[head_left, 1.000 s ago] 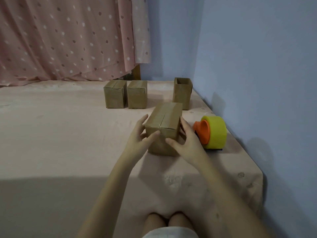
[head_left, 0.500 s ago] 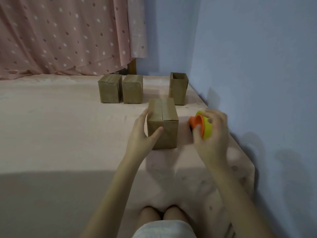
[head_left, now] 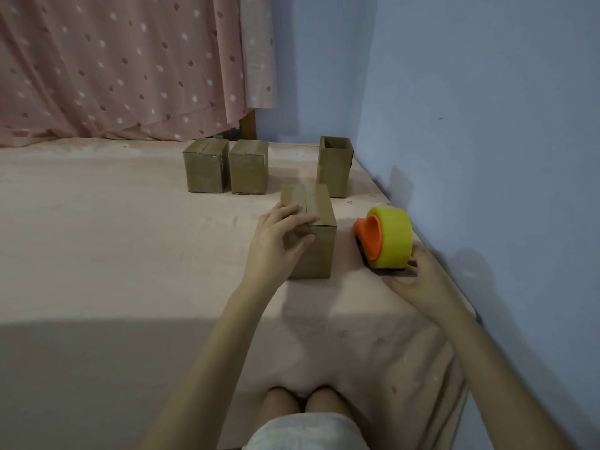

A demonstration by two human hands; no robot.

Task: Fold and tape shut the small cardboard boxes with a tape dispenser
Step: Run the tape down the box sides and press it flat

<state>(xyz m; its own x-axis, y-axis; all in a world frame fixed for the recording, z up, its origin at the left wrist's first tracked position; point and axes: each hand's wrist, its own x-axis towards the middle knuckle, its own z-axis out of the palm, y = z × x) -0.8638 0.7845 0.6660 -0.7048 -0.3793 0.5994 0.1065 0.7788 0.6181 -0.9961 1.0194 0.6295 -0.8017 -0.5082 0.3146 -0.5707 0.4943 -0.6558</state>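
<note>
A small cardboard box [head_left: 319,228] with its top flaps folded down stands on the pink-covered surface in front of me. My left hand [head_left: 279,238] holds its near left corner, fingers over the top and thumb on the front face. To its right lies the tape dispenser [head_left: 388,238], a yellow roll on an orange hub. My right hand [head_left: 414,279] grips the dispenser's dark base at its near end, fingers curled around it.
Two closed boxes [head_left: 205,170] [head_left: 249,172] stand side by side at the back. A taller box [head_left: 335,170] with an open top stands near the blue wall [head_left: 487,125]. A dotted pink curtain [head_left: 123,66] hangs behind. My knees [head_left: 302,404] show at the bottom.
My right hand left the box, reached over the tape dispenser, then dropped to its near base and took hold. My left hand stayed on the box.
</note>
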